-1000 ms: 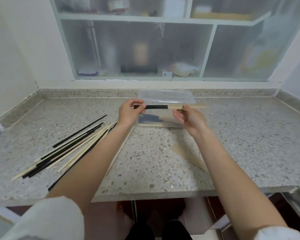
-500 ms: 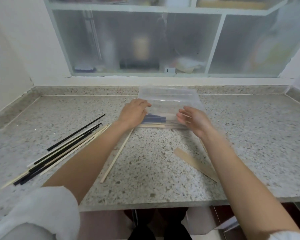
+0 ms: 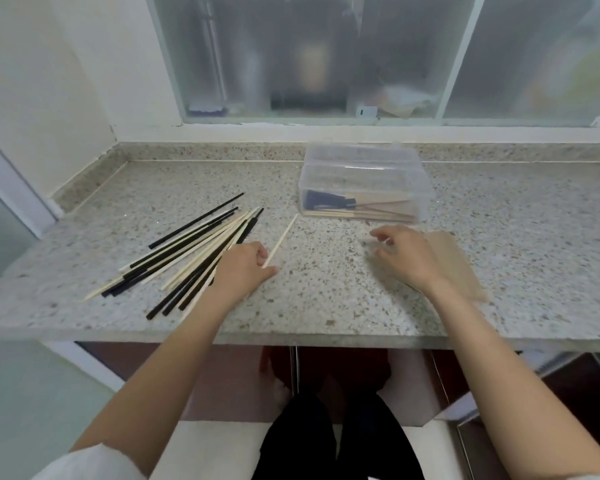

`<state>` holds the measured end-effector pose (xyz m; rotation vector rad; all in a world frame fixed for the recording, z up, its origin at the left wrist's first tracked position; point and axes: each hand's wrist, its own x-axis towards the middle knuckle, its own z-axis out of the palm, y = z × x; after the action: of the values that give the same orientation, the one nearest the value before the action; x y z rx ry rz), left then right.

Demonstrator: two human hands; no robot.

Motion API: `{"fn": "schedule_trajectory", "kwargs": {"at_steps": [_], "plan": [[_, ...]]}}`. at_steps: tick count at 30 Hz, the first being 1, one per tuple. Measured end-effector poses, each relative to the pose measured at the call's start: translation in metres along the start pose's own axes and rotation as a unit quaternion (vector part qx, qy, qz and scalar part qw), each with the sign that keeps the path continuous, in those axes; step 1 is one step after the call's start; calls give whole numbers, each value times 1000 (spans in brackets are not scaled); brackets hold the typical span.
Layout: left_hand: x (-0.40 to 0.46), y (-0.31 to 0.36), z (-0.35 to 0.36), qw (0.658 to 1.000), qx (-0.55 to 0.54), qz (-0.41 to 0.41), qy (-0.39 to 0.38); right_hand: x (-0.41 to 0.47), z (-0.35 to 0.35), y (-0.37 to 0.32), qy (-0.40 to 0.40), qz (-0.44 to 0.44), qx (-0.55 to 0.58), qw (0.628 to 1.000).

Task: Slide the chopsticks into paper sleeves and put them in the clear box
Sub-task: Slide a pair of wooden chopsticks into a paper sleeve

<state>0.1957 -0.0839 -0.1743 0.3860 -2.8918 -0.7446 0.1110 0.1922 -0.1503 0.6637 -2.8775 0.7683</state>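
Head view, left hand point(image 3: 240, 268) grip on pale chopstick point(image 3: 280, 241), right hand point(image 3: 404, 258) blurred, grip unclear.

You will find no readable text, label, brand, number or sign anywhere here. The clear box point(image 3: 364, 178) at upper centre carries no legible marking, and whatever stands behind the frosted window point(image 3: 312, 57) above is blurred beyond reading.
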Motion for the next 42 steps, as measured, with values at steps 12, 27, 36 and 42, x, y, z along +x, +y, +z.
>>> {"fn": "schedule_trajectory", "kwargs": {"at_steps": [12, 27, 36, 42], "plan": [[-59, 16, 12, 997, 30, 61, 30, -67, 12, 33, 38, 78, -94, 992], [-87, 38, 33, 964, -164, 156, 140, -75, -8, 21, 185, 228, 515, 805], [-106, 44, 38, 957, -229, 167, 69, -113, -8, 3, 143, 204, 904, 348], [-106, 42, 34, 958, -234, 157, 54, -112, -12, 6, 135, 168, 913, 346]]}}
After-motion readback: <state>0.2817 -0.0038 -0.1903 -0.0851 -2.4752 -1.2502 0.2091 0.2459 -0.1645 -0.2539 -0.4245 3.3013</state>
